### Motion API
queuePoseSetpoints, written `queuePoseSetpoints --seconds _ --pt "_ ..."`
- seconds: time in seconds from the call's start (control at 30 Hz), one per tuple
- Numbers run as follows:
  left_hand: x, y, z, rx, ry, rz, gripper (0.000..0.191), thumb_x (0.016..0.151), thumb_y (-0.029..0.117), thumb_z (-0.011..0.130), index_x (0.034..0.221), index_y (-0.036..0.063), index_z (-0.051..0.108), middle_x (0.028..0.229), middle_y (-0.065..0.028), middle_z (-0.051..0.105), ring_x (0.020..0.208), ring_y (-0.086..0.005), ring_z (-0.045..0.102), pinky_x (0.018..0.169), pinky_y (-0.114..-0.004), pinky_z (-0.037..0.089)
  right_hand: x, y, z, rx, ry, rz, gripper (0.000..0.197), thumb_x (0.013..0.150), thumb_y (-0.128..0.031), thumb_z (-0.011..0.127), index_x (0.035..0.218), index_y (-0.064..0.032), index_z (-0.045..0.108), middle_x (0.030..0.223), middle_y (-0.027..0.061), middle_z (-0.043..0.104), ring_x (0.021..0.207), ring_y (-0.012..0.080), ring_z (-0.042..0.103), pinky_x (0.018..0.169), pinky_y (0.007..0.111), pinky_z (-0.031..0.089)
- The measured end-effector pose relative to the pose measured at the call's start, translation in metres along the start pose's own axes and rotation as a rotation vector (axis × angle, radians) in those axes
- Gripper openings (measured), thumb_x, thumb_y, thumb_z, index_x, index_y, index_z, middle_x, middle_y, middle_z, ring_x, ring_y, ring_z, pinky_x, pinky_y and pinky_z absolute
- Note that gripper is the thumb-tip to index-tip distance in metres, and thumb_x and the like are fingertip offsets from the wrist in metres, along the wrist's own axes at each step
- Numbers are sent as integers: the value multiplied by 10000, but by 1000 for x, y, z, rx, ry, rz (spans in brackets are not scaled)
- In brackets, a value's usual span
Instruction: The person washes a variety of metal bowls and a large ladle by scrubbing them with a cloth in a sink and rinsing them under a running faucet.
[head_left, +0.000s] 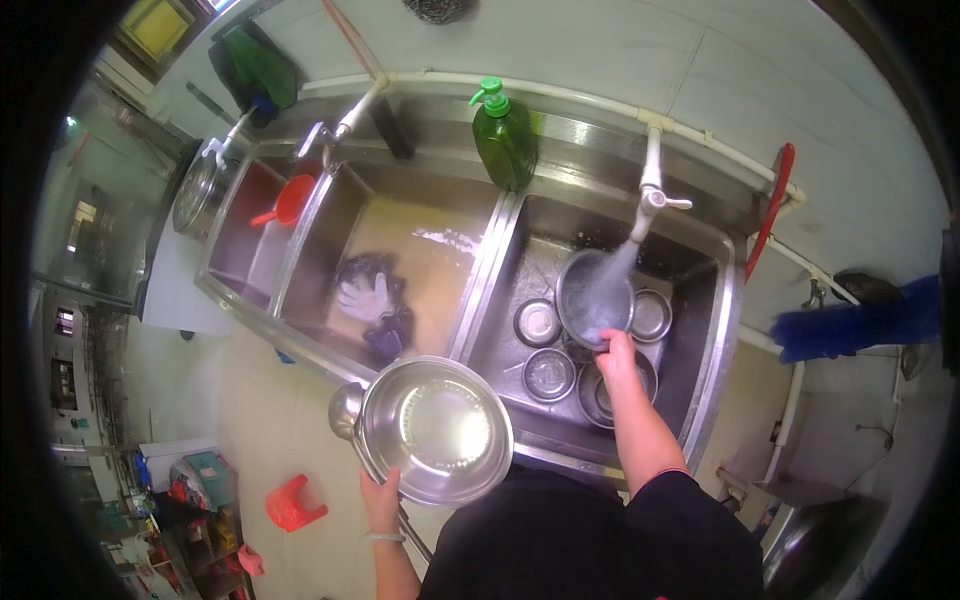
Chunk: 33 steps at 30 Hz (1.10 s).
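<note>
My right hand (619, 355) grips the near rim of a metal bowl (574, 304) in the right sink basin (495, 375). Water streams into this bowl from a white plastic tap (652, 201). Around and under it on the basin floor sit several metal bowls, among them a small one (538, 321), another (549, 374) and a wider one (646, 382). In my left hand (381, 491) are a wide stainless steel basin (442, 427), its inside facing up, and a metal ladle (345, 409) along its outer side.
A green pump bottle (504, 142) stands on the divider's back end. The middle basin (420, 217) holds water, a glove (367, 298) and dark cloth. A red dipper (289, 202) is at the left basin. Behind me to the left is a red plastic stool (295, 504).
</note>
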<state>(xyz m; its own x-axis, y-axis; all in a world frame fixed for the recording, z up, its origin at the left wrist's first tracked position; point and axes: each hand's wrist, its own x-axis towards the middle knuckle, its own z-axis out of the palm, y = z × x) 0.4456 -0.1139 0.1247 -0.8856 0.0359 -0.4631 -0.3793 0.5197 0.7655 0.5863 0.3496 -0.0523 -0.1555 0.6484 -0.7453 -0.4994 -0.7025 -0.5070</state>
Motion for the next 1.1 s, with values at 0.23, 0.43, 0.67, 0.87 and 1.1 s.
queuePoseSetpoints --seconds 0.23,0.43,0.67,0.87,1.1 --pt "4 -11 -3 -22 -15 5 368 808 76 701 1128 39 522 818 -41 587 548 -104 540 425 -246 426 13 -27 51 -116 -77 -176 445 818 53 584 1257 -17 548 1170 157 623 1094 300 596 897 475 516" --pt "4 -4 4 -28 3 51 352 820 89 698 1118 70 512 792 -21 591 496 -87 520 388 -229 409 -15 -64 93 -1210 -5 -1253 407 748 60 608 1141 -33 662 998 122 695 1031 334 594 926 396 459" --pt "2 -2 3 -29 -17 28 375 814 78 696 1143 58 518 791 -16 592 508 -84 518 399 -223 406 -44 -104 88 -1387 -157 -1842 536 745 147 464 1252 18 576 1355 191 531 1281 400 462 1085 468 378" --pt "2 4 4 -3 -31 24 383 805 67 701 1142 49 519 817 -26 599 525 -86 522 420 -227 423 -54 -127 67 -1504 -186 -1909 610 726 146 484 1334 88 474 1453 272 400 1369 452 350 1131 523 302" --pt "10 2 3 42 4 32 364 788 58 708 1104 43 528 832 -56 613 556 -108 552 424 -242 424 -11 -82 40 -993 -19 -1156 598 844 137 459 1409 -58 456 1387 163 517 1249 361 513 1046 426 391"
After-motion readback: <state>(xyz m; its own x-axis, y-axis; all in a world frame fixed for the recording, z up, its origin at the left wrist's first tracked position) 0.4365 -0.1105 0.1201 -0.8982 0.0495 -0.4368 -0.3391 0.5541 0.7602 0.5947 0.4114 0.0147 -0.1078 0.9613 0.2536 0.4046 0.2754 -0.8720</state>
